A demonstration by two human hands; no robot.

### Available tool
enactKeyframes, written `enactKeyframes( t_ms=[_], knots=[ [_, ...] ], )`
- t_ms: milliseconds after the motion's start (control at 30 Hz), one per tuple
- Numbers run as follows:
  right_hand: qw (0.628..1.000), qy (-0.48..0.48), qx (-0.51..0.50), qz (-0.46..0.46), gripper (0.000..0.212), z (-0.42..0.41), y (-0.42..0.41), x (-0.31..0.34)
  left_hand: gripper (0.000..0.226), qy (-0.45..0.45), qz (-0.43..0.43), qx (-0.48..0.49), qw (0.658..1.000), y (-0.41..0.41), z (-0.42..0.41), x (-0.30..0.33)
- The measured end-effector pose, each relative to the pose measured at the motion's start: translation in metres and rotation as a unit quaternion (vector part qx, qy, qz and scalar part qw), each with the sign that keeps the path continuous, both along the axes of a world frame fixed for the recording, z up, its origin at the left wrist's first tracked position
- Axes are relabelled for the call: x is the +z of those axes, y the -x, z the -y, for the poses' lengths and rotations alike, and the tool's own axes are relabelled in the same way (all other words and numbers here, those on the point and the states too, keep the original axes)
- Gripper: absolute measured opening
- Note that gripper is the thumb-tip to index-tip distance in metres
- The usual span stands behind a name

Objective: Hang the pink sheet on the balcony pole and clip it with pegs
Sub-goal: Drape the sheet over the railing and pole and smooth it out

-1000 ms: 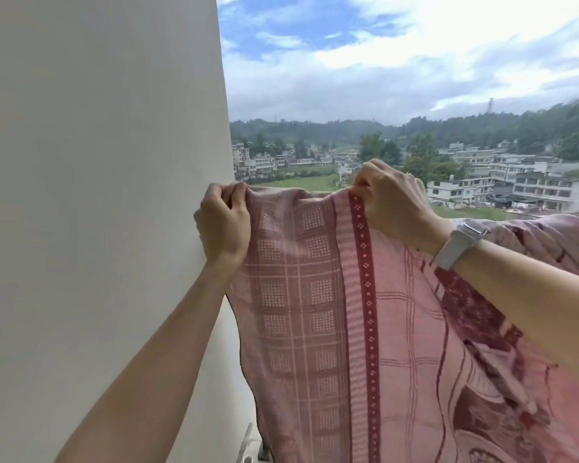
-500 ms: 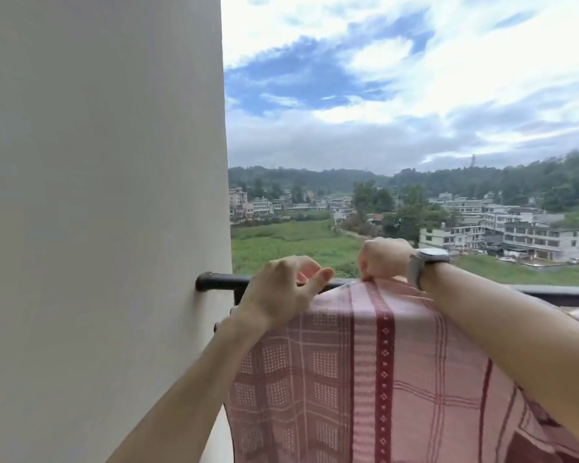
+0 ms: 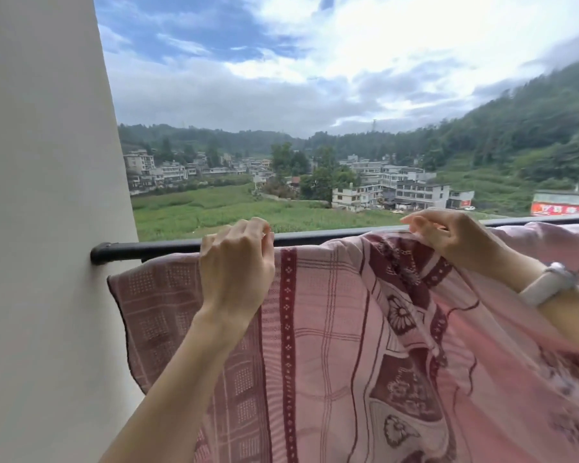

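Left hand [image 3: 236, 265] sits at the top fold of the sheet [image 3: 331, 329], its fingers curled over the cloth where it crosses the pole [image 3: 147, 250], gripping the edge with the knuckles facing the camera. Right hand [image 3: 455, 240] is further along, thumb and fingertips pinching a raised ridge of the sheet just above the pole, so the cloth peaks there and falls away in folds on both sides. A pale watch [image 3: 547, 284] sits on the right wrist. The sheet is pink with dark red checks, a dotted red stripe and flower patterns; it hangs draped over the pole and covers most of the lower view, with its left corner drooping loose just beside the wall [image 3: 41, 228]. To the right of the pinch the cloth is bunched along the pole rather than spread flat. The pole is a dark bar that runs from a capped end at the wall across to the right edge, bare only on the short stretch between the wall and the left hand and between the two hands. Beyond it lie a green field [image 3: 221, 208], a cluster of pale buildings [image 3: 408, 192], wooded hills [image 3: 515, 135] and a cloudy sky.
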State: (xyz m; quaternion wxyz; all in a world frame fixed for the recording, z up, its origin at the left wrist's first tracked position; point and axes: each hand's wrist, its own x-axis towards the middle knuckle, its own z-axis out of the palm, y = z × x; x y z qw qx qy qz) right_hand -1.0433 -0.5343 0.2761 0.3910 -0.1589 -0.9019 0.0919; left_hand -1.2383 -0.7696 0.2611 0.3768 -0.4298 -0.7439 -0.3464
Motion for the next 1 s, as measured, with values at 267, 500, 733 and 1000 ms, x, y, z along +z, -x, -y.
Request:
enactKeyframes(
  t_ms=[267,500,733,1000],
  knots=[
    [0.988,-0.132,-0.071,0.028,0.037,-0.041,-0.085,-0.020,0.056,0.186,-0.056,-0.152,0.969,-0.083,-0.102,0.007],
    [0.980,-0.196,0.025,-0.037,0.009,-0.077,-0.089,0.007,0.018,0.080,-0.015,-0.207,0.975,-0.115,-0.163,0.016],
    [0.992,-0.110,-0.057,-0.035,0.022,-0.145,-0.032,0.098,0.021,-0.005,-0.027,-0.026,0.999,-0.108,-0.248,0.087],
    [0.991,0.129,-0.019,0.020,0.034,-0.214,-0.004,0.121,0.021,0.144,0.050,0.062,0.986,-0.093,-0.339,0.099]
  ],
)
